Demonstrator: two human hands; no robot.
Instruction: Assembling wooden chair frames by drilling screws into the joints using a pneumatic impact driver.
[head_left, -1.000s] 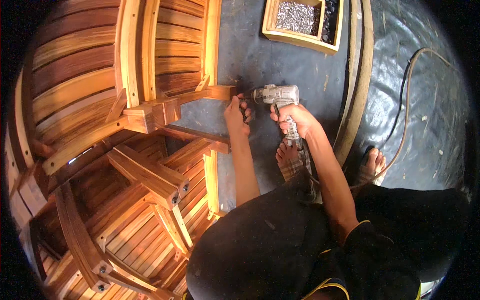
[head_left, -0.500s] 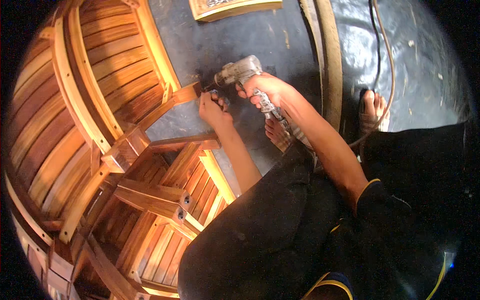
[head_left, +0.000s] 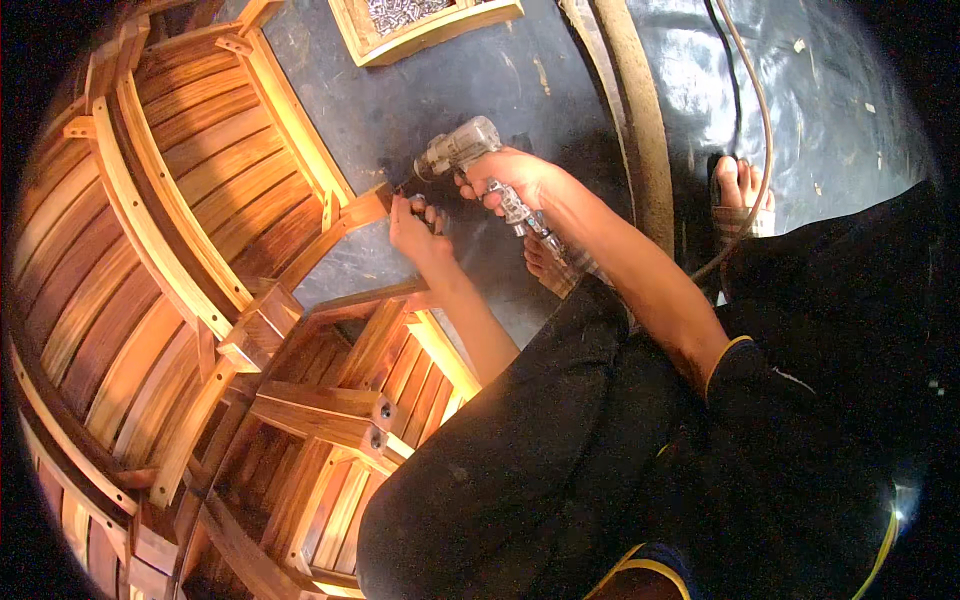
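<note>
My right hand (head_left: 512,180) is wrapped round the handle of a worn, grey metal pistol-grip drill (head_left: 458,146). Its nose points left toward the end of a wooden rail (head_left: 366,207). Right beside that end, my left hand (head_left: 420,235) is closed, with thumb and forefinger close to the drill's tip. Something small and dark shows among its curled fingers, too small to name. The rail belongs to a slatted wooden frame (head_left: 235,130) lying on the dark floor. Whether the tip touches the wood cannot be made out.
A shallow wooden box (head_left: 440,40) of small metal fasteners lies at the far side. More slatted wooden furniture (head_left: 130,240) fills the left. A long brown strip (head_left: 640,130) crosses the floor. A hose (head_left: 768,130) runs along the right, near my bare foot (head_left: 738,185).
The whole view has shifted a little, bringing more of the fastener box into sight. Both hands and the drill stay by the rail's end, with the grip unchanged.
</note>
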